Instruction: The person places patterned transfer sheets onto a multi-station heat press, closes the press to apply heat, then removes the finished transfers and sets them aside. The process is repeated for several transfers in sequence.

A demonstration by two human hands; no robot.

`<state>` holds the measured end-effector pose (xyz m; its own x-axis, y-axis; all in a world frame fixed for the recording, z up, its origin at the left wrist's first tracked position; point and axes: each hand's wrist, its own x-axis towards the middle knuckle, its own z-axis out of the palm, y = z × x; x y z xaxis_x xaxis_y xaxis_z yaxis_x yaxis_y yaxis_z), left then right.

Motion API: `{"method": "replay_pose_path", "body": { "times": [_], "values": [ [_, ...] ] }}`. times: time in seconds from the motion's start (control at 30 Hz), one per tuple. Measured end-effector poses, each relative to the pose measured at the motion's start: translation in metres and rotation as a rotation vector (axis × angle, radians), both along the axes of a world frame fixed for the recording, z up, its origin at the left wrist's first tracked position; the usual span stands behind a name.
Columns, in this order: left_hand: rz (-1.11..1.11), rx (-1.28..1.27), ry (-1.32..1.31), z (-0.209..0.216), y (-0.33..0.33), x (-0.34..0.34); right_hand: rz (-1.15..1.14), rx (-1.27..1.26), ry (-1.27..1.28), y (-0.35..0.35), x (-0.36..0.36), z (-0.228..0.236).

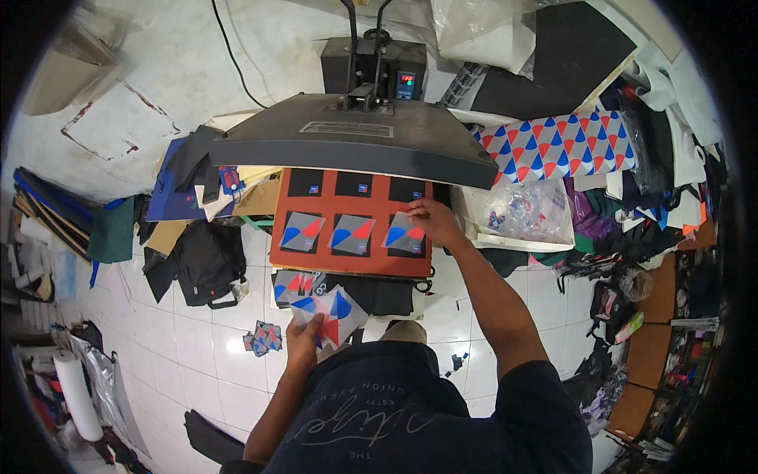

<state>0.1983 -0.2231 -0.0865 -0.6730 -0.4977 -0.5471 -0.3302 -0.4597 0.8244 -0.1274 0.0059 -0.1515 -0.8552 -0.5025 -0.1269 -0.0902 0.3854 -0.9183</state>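
My left hand [304, 340] holds a fanned bunch of transfer sheets [341, 314] printed in blue, red and grey, low in front of my body. Over the orange-red bed of a heat press [316, 265], my right hand [433, 222] pinches the far edge of the near-right transfer sheet [401, 233], which lies on a black fabric piece. Two similar sheets [352, 234] rest on black pieces to its left. Behind them, three black pieces [353, 183] each carry a small blue mark, partly hidden under the raised dark upper plate [355, 142].
A patterned sheet [560, 146] and a box of clear plastic [521, 213] lie right of the press. On the left sits a black backpack [212, 263]. Printed scraps [264, 338] are on the tiled floor. More dark fabric [387, 296] is stacked below the bed's front edge.
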Motion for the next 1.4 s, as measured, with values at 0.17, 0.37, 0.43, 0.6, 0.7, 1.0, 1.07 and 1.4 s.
{"method": "replay_pose_path", "body": {
  "times": [0.17, 0.37, 0.43, 0.6, 0.7, 1.0, 1.07, 1.4],
  "values": [
    [-0.058, -0.013, 0.002, 0.009, -0.003, -0.001, -0.118, 0.322, 0.468, 0.006, 0.017, 0.027],
    [-0.075, -0.011, 0.028, 0.001, -0.005, -0.005, -0.094, 0.421, 0.644, 0.031, 0.06, 0.01],
    [-0.077, -0.017, 0.031, 0.0, -0.004, -0.005, -0.108, 0.393, 0.596, 0.021, 0.079, 0.018],
    [-0.155, -0.06, 0.008, 0.001, -0.006, -0.009, -0.156, 0.371, 0.565, 0.021, 0.088, 0.01],
    [-0.143, -0.047, 0.019, -0.001, -0.006, -0.01, -0.164, 0.366, 0.568, 0.021, 0.09, 0.011],
    [-0.118, -0.018, 0.035, -0.008, -0.004, -0.008, -0.15, 0.375, 0.548, 0.024, 0.093, 0.011],
    [-0.134, -0.022, 0.021, -0.008, -0.005, -0.008, -0.145, 0.374, 0.562, 0.024, 0.093, 0.01],
    [-0.129, -0.008, -0.014, -0.009, -0.005, -0.006, -0.159, 0.377, 0.554, 0.022, 0.097, 0.011]
  ]
}}
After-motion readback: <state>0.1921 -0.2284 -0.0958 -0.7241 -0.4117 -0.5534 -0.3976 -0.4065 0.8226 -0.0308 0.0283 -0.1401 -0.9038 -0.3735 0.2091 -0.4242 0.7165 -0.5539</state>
